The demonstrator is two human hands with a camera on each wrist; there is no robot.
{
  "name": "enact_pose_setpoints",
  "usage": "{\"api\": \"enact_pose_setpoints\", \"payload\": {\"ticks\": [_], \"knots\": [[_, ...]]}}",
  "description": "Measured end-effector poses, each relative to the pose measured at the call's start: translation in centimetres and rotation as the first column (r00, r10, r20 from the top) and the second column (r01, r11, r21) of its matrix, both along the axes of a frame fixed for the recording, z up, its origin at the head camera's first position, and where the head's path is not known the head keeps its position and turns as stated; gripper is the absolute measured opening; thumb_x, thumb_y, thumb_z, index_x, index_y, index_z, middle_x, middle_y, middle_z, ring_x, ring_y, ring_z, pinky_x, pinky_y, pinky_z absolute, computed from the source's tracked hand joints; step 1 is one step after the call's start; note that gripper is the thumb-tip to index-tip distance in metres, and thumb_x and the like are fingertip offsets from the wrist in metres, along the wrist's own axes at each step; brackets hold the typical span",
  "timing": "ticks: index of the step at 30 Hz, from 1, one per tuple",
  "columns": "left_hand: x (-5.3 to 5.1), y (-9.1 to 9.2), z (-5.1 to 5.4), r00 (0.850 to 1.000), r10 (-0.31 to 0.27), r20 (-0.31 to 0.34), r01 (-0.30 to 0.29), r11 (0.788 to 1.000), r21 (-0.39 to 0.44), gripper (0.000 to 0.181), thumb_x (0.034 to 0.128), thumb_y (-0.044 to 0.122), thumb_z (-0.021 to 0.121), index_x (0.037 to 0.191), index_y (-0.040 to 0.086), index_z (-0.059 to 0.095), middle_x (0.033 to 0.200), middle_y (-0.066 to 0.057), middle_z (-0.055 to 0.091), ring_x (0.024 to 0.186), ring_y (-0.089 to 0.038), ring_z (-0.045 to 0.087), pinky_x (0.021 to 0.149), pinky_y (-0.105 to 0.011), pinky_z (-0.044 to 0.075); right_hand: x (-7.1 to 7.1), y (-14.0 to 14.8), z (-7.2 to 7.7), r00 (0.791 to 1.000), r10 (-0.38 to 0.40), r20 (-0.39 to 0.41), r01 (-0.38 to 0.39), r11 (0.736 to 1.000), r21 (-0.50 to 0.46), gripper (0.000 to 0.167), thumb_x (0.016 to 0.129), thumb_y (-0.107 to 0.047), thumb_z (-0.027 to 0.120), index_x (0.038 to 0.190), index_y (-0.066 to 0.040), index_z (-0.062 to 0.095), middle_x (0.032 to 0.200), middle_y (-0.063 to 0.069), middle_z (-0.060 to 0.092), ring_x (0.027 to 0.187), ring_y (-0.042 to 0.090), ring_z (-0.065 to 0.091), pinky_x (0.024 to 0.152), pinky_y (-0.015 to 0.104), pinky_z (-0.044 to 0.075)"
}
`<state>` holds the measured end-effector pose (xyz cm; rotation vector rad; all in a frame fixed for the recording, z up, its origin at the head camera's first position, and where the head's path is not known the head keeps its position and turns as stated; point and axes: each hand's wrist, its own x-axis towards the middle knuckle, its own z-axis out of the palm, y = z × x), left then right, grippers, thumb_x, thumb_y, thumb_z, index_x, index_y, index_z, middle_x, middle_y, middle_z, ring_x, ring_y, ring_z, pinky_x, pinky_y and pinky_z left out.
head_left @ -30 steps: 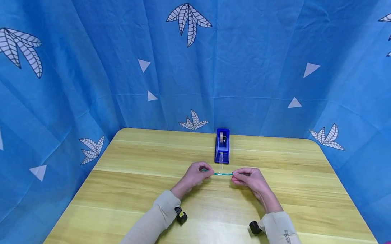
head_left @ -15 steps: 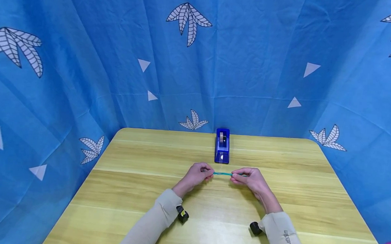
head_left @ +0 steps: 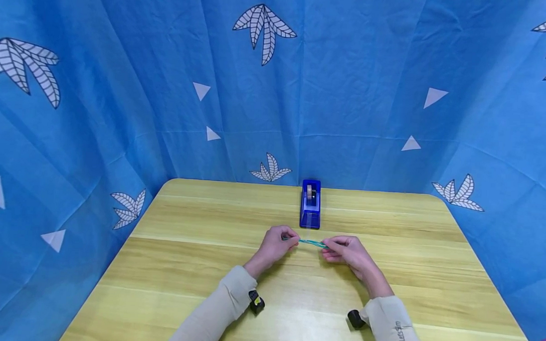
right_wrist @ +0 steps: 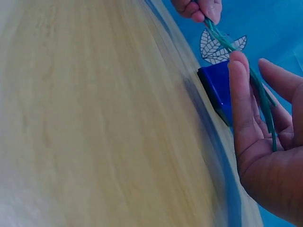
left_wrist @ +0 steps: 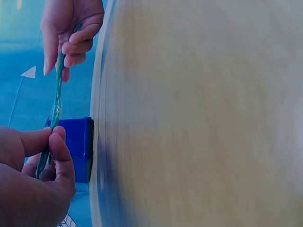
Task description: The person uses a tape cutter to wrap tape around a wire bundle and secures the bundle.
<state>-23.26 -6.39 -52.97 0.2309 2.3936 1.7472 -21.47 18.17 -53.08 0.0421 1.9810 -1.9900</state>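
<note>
The thin green wire bundle [left_wrist: 58, 81] hung between the two hands, shiny clear tape [left_wrist: 56, 111] on its middle. The left hand [head_left: 275, 243] pinched one end; the right hand [head_left: 350, 252] curled loosely around the other. This looked like the wrapping step; next likely called for turning the wires, tape snug. Ahead of both hands sat a smooth blue tape dispenser [head_left: 309, 222]; below them, the stripy wooden bench [head_left: 304, 297].

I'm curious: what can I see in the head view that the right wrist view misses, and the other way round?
Only the head view shows the left sleeve, the right sleeve and the tape roll.

Only the right wrist view shows the loose ends of the green strands by the palm of the right hand.

Both show the two hands, the strands, the blue tape dispenser (only partly in the wrist view), the wood-grain table and the leaf-print blue curtain.
</note>
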Motion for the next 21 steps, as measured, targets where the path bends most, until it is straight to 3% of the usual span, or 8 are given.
{"api": "enact_pose_setpoints", "payload": {"ticks": [6,15,21], "knots": [[0.15,0.04,0.16,1.000,0.013,-0.006,-0.013,1.000,-0.027,0.007,0.0989,0.012,0.070,0.096,0.009,0.075,0.086,-0.004,0.073,0.076,-0.019,0.066,0.064,-0.024,0.053,0.04,-0.11,-0.20,0.999,-0.025,-0.034,0.026,1.000,0.002,0.020,0.095,-0.008,0.074,0.108,0.008,0.075,0.081,0.006,0.076,0.064,0.009,0.069,0.064,0.025,0.062],[0.27,0.00,0.19,0.999,0.023,-0.031,-0.024,0.999,-0.045,0.006,0.0983,0.012,0.071,0.095,0.010,0.076,0.084,-0.004,0.073,0.074,-0.016,0.064,0.063,-0.023,0.051,0.14,-0.21,-0.13,0.999,-0.049,-0.021,0.049,0.999,-0.001,0.025,0.091,-0.002,0.078,0.112,0.010,0.073,0.083,0.013,0.078,0.066,0.012,0.072,0.066,0.025,0.063],[0.21,-0.04,0.04,1.000,0.012,0.007,-0.012,1.000,0.006,0.007,0.0974,0.013,0.072,0.100,0.008,0.077,0.088,-0.005,0.073,0.078,-0.017,0.066,0.067,-0.024,0.056,0.21,-0.12,-0.15,0.996,-0.078,-0.046,0.081,0.995,0.053,0.023,0.091,-0.001,0.077,0.111,0.009,0.075,0.089,0.018,0.078,0.067,0.013,0.072,0.066,0.027,0.063]]}}
